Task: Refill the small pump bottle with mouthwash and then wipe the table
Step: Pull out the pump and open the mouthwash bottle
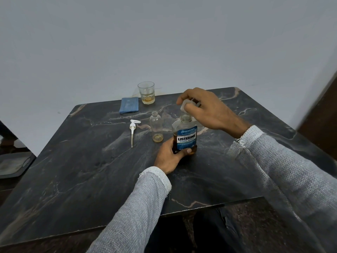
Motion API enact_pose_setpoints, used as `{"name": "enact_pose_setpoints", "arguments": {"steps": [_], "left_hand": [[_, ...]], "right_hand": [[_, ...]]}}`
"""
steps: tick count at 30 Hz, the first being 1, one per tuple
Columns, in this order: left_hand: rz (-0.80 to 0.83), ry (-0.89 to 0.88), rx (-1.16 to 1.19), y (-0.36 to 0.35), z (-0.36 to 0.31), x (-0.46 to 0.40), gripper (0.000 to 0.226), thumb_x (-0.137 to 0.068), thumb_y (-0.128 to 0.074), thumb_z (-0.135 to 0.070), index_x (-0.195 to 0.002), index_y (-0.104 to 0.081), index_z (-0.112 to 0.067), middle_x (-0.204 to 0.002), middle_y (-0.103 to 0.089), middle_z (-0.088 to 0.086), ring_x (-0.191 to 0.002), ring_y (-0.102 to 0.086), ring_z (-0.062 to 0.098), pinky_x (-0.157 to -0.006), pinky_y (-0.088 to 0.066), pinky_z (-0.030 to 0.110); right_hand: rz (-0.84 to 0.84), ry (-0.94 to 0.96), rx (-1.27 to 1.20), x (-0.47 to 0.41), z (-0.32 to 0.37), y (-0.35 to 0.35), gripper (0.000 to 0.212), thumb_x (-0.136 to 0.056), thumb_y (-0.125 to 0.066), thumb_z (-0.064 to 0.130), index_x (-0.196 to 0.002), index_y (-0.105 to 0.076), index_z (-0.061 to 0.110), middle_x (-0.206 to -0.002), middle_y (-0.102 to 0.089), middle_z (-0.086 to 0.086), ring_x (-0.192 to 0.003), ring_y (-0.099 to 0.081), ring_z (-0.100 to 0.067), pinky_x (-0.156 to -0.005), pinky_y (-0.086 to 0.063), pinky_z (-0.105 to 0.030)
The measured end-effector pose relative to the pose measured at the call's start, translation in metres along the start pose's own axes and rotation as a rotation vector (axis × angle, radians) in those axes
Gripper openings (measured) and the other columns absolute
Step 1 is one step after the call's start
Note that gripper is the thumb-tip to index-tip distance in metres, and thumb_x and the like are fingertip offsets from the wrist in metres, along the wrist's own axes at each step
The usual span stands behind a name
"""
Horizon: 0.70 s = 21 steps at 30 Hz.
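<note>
A mouthwash bottle (187, 136) with a blue label and amber liquid stands upright on the dark marble table (91, 170). My left hand (170, 156) grips its base. My right hand (204, 108) holds the bottle's clear cap (186, 105) just above the open neck. To the left stands the small clear pump bottle (156, 128), open and upright, with a little yellowish liquid at the bottom. Its white pump head (133, 131) with tube lies flat on the table further left.
A folded blue cloth (129, 105) lies at the table's far edge. Beside it stands a glass (146, 92) holding a little amber liquid. A plain wall rises behind the table. A dark object sits low at the left.
</note>
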State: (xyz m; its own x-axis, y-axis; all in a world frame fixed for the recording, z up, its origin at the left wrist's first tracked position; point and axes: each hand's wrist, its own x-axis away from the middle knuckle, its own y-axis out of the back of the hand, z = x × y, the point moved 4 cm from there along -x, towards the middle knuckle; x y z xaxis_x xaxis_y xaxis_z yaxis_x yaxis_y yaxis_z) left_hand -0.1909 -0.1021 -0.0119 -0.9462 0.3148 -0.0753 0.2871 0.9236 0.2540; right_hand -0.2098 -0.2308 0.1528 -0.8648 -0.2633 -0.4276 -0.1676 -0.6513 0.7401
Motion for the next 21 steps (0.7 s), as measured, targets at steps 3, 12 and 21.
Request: {"name": "enact_pose_setpoints", "arguments": {"steps": [3,12,21], "left_hand": [[0.001,-0.02,0.019,-0.001,0.003,-0.002,0.045,-0.079,-0.077,-0.021,-0.118,-0.058,-0.033,-0.117,-0.068,-0.013,-0.114,-0.061,0.005,-0.106,-0.044,0.037],[-0.002,-0.049,0.015,-0.001,0.003,-0.002,0.041,-0.08,-0.077,-0.017,-0.111,-0.058,-0.036,-0.108,-0.07,-0.018,-0.105,-0.064,-0.002,-0.093,-0.048,0.02],[-0.016,-0.037,0.005,-0.001,0.006,-0.002,0.042,-0.079,-0.077,-0.018,-0.113,-0.058,-0.034,-0.108,-0.068,-0.019,-0.105,-0.064,-0.002,-0.093,-0.049,0.021]], "right_hand": [[-0.024,-0.012,-0.022,0.004,-0.005,0.0,0.02,-0.096,-0.048,0.019,-0.104,-0.066,0.023,-0.102,-0.061,0.0,-0.087,-0.054,-0.004,-0.072,-0.043,-0.016],[-0.424,-0.158,-0.633,0.01,-0.053,0.027,0.028,-0.088,-0.07,0.025,-0.115,-0.062,0.02,-0.108,-0.064,-0.003,-0.098,-0.067,-0.017,-0.075,-0.055,-0.023],[-0.455,-0.314,-0.573,0.038,-0.12,0.003,0.019,-0.081,-0.077,0.02,-0.096,-0.065,0.02,-0.101,-0.069,-0.003,-0.092,-0.067,-0.01,-0.079,-0.056,-0.024]]}}
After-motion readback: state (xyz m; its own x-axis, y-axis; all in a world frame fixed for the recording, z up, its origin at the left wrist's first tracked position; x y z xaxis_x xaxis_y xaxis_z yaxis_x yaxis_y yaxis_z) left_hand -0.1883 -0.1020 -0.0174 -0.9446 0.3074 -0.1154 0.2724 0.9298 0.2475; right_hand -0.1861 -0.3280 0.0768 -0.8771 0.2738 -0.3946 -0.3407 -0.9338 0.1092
